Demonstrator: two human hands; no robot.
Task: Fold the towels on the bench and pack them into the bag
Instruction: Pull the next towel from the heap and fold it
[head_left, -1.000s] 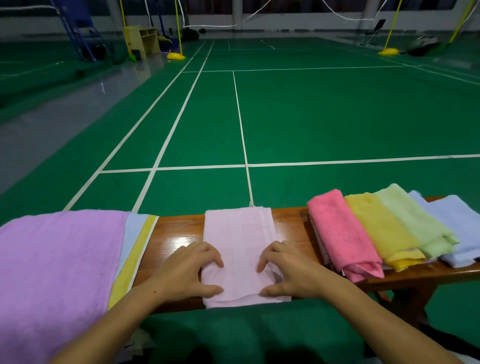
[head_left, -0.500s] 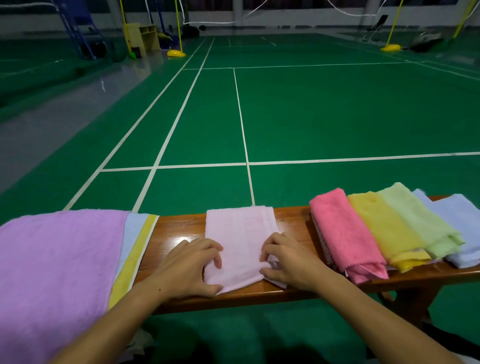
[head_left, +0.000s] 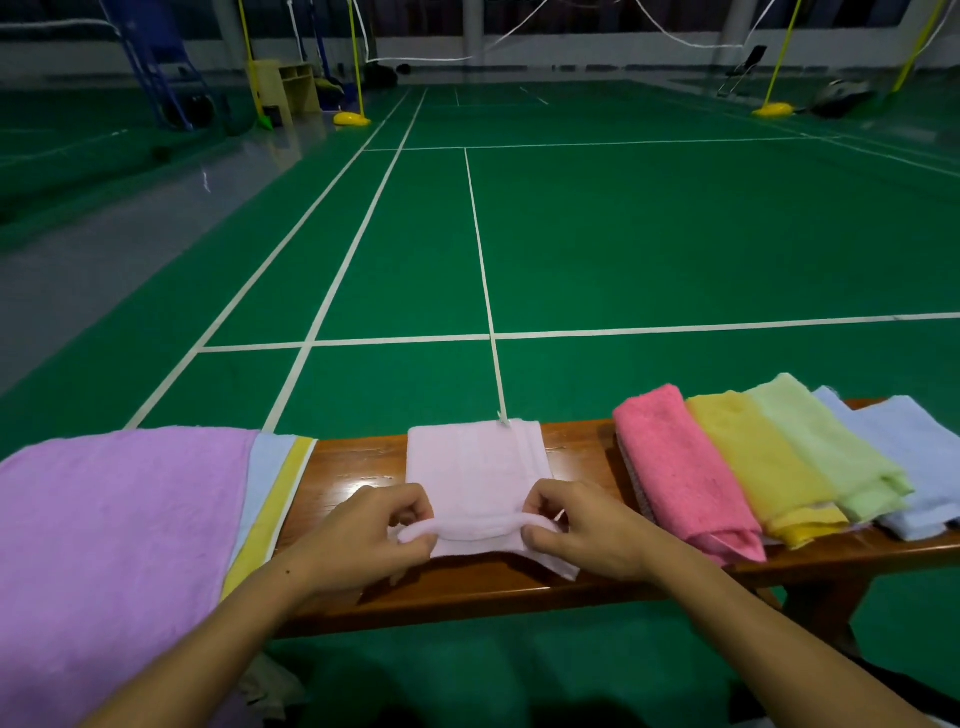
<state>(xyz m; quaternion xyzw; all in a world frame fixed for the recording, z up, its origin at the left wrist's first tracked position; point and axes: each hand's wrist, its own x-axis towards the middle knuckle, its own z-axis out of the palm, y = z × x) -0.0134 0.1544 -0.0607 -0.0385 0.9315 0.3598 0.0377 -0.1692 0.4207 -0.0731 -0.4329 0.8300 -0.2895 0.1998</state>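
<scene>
A pale pink towel (head_left: 475, 467) lies across the middle of the wooden bench (head_left: 519, 582), its near end lifted and rolled up. My left hand (head_left: 363, 535) pinches the left corner of that rolled edge, and my right hand (head_left: 587, 530) pinches the right corner. To the right lie folded towels side by side: hot pink (head_left: 680, 473), yellow (head_left: 763, 467), light green (head_left: 826, 447) and light blue (head_left: 909, 452). On the left a purple towel (head_left: 104, 545) tops a stack of unfolded towels with blue and yellow edges showing. No bag is in view.
Beyond the bench stretches a green court floor (head_left: 623, 234) with white lines. Yellow net posts (head_left: 353, 67), a blue frame and a small yellow shelf stand far off at the back. A bench leg (head_left: 831, 608) shows at the lower right.
Both hands went from pressing flat on the pale pink towel to pinching its near end, which they have lifted off the bench's front edge and brought back over the towel.
</scene>
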